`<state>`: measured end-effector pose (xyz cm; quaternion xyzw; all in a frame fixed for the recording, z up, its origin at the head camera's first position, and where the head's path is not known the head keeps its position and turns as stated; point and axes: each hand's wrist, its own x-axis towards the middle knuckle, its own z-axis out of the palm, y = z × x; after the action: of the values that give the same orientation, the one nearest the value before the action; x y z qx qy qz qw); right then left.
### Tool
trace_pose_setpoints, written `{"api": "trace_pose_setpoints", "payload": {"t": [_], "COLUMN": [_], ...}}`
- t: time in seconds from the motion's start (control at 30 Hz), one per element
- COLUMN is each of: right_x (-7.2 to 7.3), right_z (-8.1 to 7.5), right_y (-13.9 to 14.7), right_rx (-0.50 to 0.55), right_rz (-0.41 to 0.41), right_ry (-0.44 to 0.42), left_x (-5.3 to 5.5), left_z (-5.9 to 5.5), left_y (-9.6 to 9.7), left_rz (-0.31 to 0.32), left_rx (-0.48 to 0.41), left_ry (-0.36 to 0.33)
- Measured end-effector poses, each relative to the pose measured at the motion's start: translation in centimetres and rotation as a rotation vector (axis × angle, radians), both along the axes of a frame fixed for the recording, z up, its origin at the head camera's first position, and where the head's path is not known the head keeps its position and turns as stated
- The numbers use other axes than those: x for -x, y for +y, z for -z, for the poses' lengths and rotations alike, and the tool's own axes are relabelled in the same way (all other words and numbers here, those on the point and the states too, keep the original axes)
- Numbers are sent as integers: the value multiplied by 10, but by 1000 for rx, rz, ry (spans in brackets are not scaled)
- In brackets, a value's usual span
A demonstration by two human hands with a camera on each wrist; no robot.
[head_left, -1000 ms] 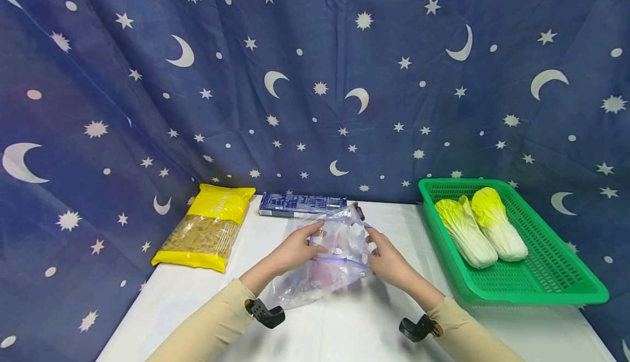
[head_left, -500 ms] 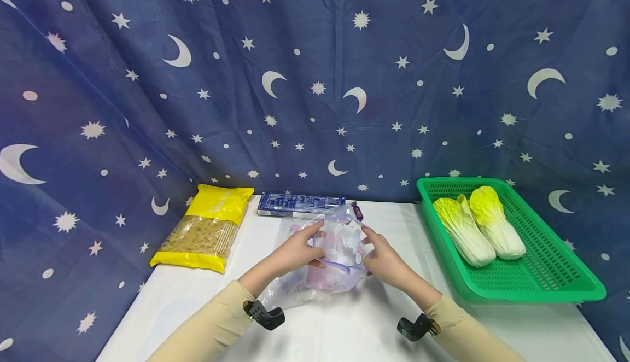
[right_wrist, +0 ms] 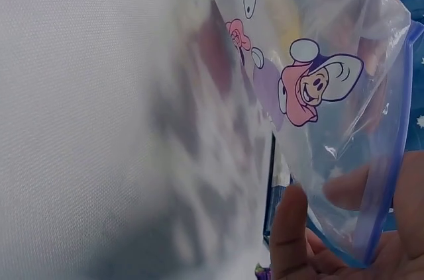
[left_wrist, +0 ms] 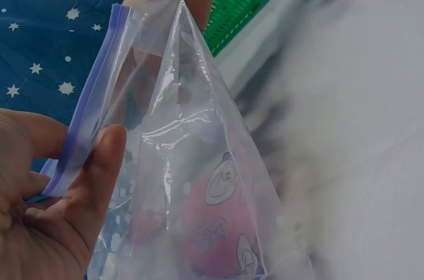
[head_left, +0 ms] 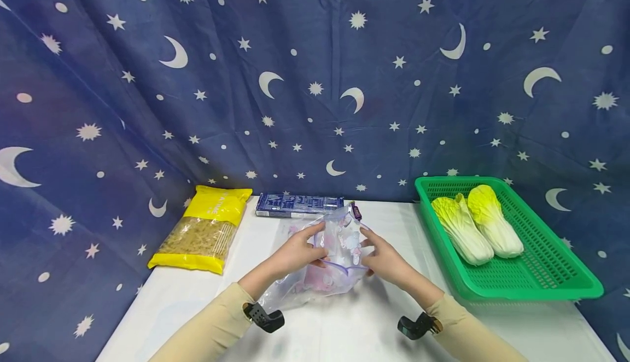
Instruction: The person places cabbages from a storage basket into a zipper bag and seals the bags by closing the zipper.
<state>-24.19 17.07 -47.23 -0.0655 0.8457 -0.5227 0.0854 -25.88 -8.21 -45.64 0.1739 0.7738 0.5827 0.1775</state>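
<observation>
Zip bag (head_left: 326,279): likely light, limp, slippery. Your left hand (head_left: 298,251) and right hand (head_left: 386,259) pinch its rim (left_wrist: 91,83), probably the best hold.

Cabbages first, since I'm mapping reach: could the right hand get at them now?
Probably yes, once the right hand releases the plastic bag; the cabbages lie uncovered in the green basket.

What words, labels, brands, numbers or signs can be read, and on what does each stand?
Yellow food package: possibly "TIME" at the end of the large white lettering; the rest is too small.
Blue box: white print, too small to read.
Transparent zip bag: script-like marks on pink, unreadable.
Purple wrapper: nothing legible.
</observation>
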Motion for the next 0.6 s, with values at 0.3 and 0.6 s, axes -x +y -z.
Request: {"api": "trace_pose_setpoints", "payload": {"t": [0.3,0.6], "right_x": [-9,-26], "right_z": [-9,-39], "right_y": [4,21], "right_rx": [-68,-155], "right_rz": [14,-88], "right_ry": [26,-17], "left_x": [-1,-1], "left_z": [-3,-2], "left_y": [-1,-4], "left_rz": [23,62], "left_rx": [-71,-83], "left_ry": [-87,-80]}}
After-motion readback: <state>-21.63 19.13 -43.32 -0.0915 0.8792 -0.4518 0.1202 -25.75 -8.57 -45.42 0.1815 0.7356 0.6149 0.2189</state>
